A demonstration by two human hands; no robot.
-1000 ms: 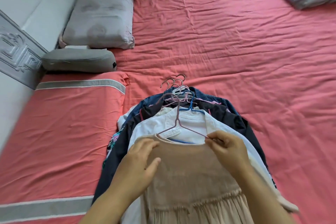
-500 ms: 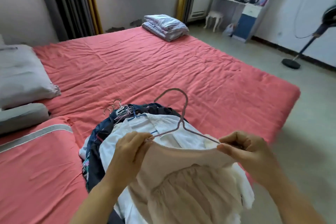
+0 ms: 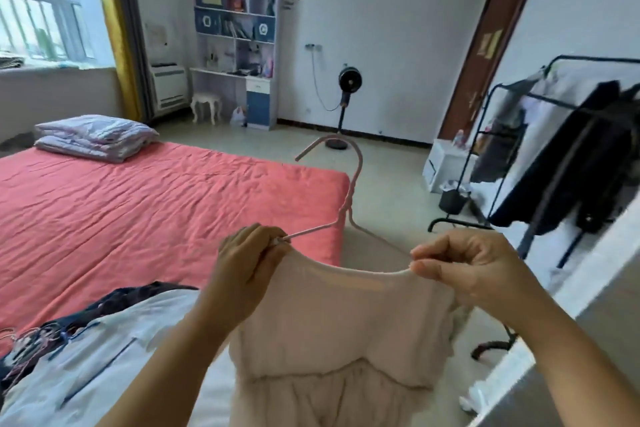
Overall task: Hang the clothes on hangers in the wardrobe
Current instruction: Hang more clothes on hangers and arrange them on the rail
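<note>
beige gathered cotton dress (image 3: 332,333) hangs on a thin pink wire hanger (image 3: 349,204), lifted in front of the person and clear of the bed. only the head view is given. the left hand (image 3: 247,267) pinches the hanger's left arm together with the dress shoulder, fingers curled round both; the right hand (image 3: 464,270) pinches the right shoulder seam against the wire in the same way. holding both ends like this probably keeps the neckline stretched along the hanger so the fabric cannot slide off, and leaves the hook standing up and free to catch on a rail.

low on the left, a heap of other clothes on hangers (image 3: 86,340), a white shirt on top of dark garments, lies on the coral-red bedsheet (image 3: 145,204), seemingly waiting its turn. a folded pale lilac quilt (image 3: 97,137) sits at the far corner of the bed. to the right stands a black metal clothes rail (image 3: 540,156) with dark and white garments already on it; it seems the likely place for the dress, and is well apart from the hanger's hook. a black standing fan (image 3: 348,83) and a white and blue shelf unit (image 3: 239,45) stand by the far wall.
</note>
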